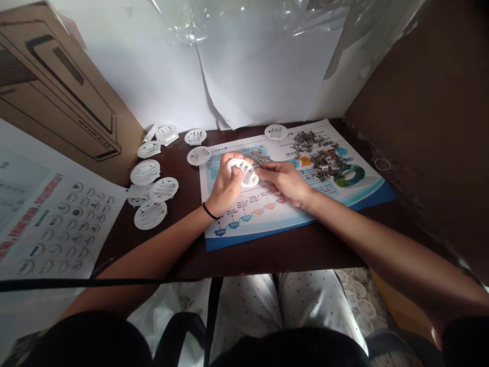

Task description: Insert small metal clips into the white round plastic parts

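Note:
In my left hand (222, 187) is a round white plastic piece (249, 176) with slots across its face; the thumb presses on its front and the fingers wrap behind. My right hand (287, 182) reaches in from the other side, thumb and forefinger pinched at the edge of this piece. Whatever those fingertips hold is too small to make out. Just behind the hands lies a heap of small silvery metal parts (256, 156). Darker metal parts form two more heaps, one farther back (307, 140) and one nearer (327, 164), right of my right hand.
A printed sheet (229, 228) lies under the hands on the dark table (179, 255). Several similar white pieces (151, 214) sit at the left, and another white piece (275, 132) at the back. A cardboard box (72, 97) bounds the left, a brown panel (416, 112) the right.

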A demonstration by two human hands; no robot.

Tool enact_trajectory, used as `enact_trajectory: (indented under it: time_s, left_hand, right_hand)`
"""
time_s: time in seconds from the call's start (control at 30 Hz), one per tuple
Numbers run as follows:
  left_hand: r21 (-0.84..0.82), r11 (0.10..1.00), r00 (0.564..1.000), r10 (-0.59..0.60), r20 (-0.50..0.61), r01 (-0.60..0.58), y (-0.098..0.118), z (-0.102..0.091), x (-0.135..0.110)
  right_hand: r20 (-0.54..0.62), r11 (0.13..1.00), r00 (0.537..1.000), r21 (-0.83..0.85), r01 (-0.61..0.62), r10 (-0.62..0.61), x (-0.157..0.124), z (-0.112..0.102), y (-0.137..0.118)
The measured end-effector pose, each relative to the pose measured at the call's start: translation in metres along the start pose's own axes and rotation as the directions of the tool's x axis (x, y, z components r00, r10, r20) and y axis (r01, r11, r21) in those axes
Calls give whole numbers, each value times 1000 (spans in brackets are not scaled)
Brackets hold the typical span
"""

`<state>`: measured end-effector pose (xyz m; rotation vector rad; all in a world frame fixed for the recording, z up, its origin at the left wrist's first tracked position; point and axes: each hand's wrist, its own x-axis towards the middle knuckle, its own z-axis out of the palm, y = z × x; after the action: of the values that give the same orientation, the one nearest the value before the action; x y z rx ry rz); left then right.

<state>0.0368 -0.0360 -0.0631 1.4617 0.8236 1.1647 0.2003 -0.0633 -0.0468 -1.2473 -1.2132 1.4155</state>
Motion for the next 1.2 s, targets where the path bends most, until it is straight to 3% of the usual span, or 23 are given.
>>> enact_trajectory:
  time_s: [0.13,0.3,0.47,0.6,0.73,0.87,0.97,1.07,1.2]
  left_hand:
    - [65,998,999,-21,27,19,3,1,-3]
    - [27,1000,981,-19,195,14,7,0,-5]
    - [-16,1000,997,-12,71,14,5,-1,-5]
    - [-143,989,999,-38,11,39,3,0,-4]
    - [-195,974,993,-115,10,115,1,-5,1]
    - [-242,937,965,-261,2,253,2,-11,10]
    - [-226,937,963,-270,16,267,2,-12,13]
    - [-159,962,974,-228,-7,224,2,-9,10]
    - [-79,984,987,-160,-9,158,2,-6,6]
  right_hand:
    - [12,988,999,145,-46,44,3,-4,-2]
    - [53,957,981,212,-195,188,0,-2,-11]
    - [27,954,983,239,-180,179,1,4,-11]
    - [54,978,986,126,-163,158,-1,9,-7]
    - [46,997,997,22,-70,69,-4,7,-3]
    - [-86,976,988,-186,110,-128,-2,0,0]
    - [-117,909,962,-370,189,-248,-1,-4,1]
    - [-60,803,942,-542,247,-331,-1,-4,4]
    - [5,681,902,-654,330,-432,-1,-3,9]
